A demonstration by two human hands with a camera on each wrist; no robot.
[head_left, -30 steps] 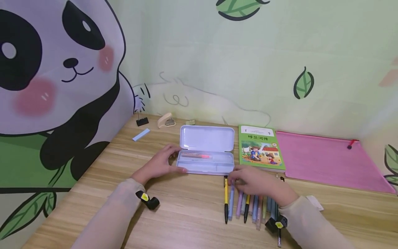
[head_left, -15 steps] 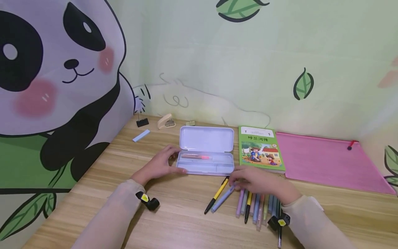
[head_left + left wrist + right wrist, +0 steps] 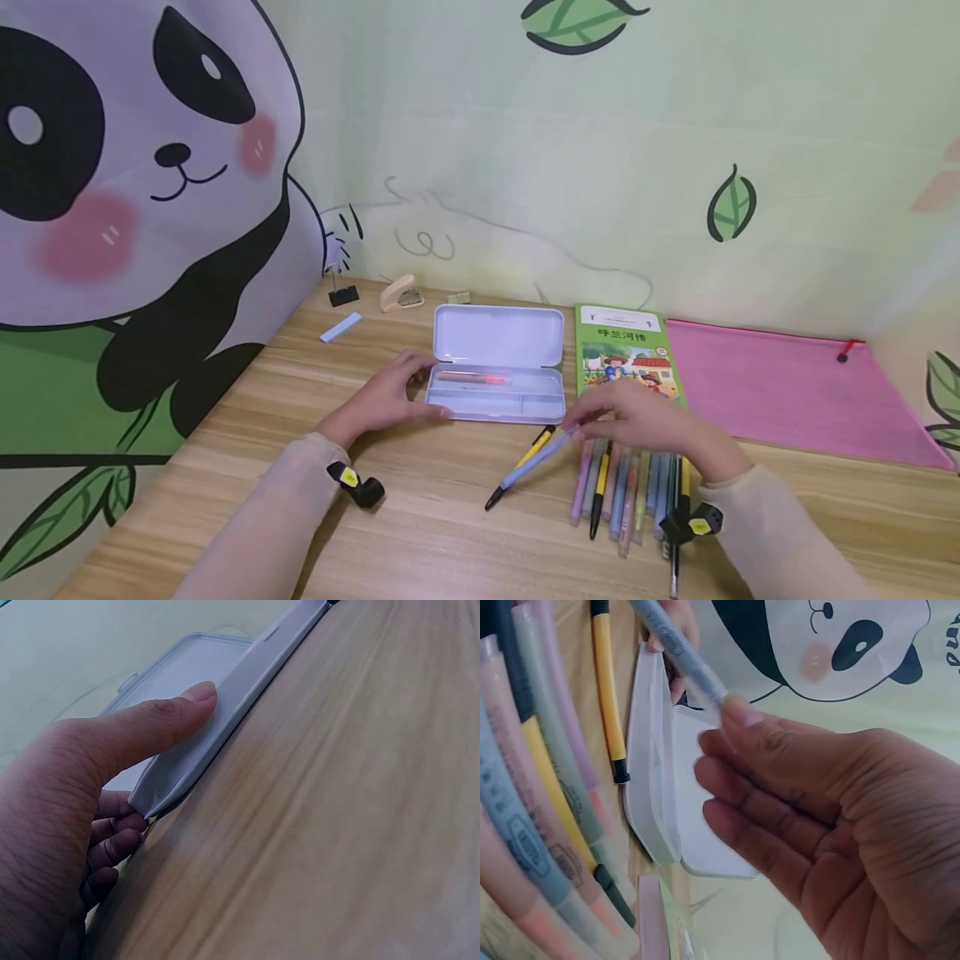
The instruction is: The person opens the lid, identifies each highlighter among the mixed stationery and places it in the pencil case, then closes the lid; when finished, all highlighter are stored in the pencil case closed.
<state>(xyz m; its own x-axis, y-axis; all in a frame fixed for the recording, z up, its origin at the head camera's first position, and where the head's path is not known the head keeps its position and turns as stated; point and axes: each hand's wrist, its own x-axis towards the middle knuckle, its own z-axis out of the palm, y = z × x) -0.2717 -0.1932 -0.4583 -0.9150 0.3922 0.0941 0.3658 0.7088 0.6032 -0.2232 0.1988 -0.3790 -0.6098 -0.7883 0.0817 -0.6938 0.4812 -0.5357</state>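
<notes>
An open white pencil case (image 3: 525, 407) lies mid-table with a pink pen (image 3: 472, 377) in its tray. My left hand (image 3: 386, 396) grips its left end, thumb on the front wall, as the left wrist view shows for the hand (image 3: 112, 742) and case (image 3: 232, 697). My right hand (image 3: 637, 421) pinches one end of a light blue pen (image 3: 532, 462), tilted over a yellow pen (image 3: 538, 447) on the table. The right wrist view shows my right hand (image 3: 724, 724) holding the blue pen (image 3: 679, 652) between thumb and fingers, the yellow pen (image 3: 607, 690) below. Several pens (image 3: 622, 492) lie in a row under that hand.
A green picture book (image 3: 626, 350) lies right of the case, with a pink zip folder (image 3: 787, 392) beyond it. At the back left stand a stapler (image 3: 400, 292), a black binder clip (image 3: 343, 293) and a pale blue strip (image 3: 340, 325). Walls close off the back and left.
My right hand swung the blue and yellow pens out of the row, then lifted one end of the blue pen. The left hand and case stayed put.
</notes>
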